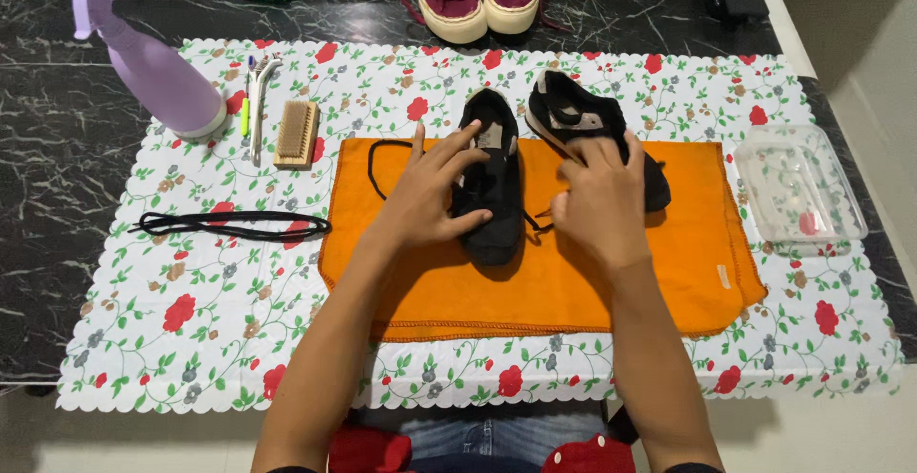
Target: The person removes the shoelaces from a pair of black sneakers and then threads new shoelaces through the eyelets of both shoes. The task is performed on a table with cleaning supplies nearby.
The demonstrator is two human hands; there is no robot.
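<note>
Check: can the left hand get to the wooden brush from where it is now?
Probably yes. The left hand rests on the black shoe, and the wooden brush lies to its left on the floral mat. Only bare mat and the edge of the orange cloth lie between them.

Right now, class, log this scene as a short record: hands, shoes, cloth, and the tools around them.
left hand: resting on black shoe
right hand: pinching a lace beside that shoe
second black shoe: tipped on its side, behind the right hand
orange cloth: under both shoes
loose lace: left of the cloth
brush: beside spray bottle
clear box: far right
</note>
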